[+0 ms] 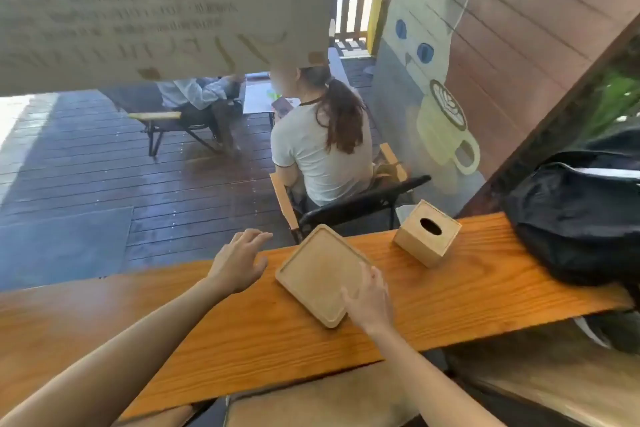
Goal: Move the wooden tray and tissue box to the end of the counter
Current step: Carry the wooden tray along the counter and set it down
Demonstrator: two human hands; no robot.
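Reaching across the bench (485, 291), the person has both bare hands out over the orange-brown wooden top in the head view, the only view given. The right hand (369, 302) lies on the near right part of the wooden tray (318, 270), fingers resting on its inner surface and rim; the grip looks loosely spread and pressing down rather than pinching, though whether the thumb hooks under the edge cannot be told. The left hand (239, 262) hovers over the far edge of the bench just left of the tray, fingers spread and holding nothing, apart from the tray.

The tray lies flat, turned at an angle, near the middle of the bench with its far corner at the far edge. The tissue box (427, 232) stands upright to the right, apart from the tray, its oval slot up. Further right a black bag (581, 215) fills the right end of the bench, near the box.

By the look of it, the first step is in hand: taking hold of the tray, with neither item carried yet. Which end is meant cannot be told; the left stretch is bare. Next, the left hand likely needs to close on the tray's left rim so both hands can lift or slide it level, then come back for the box.
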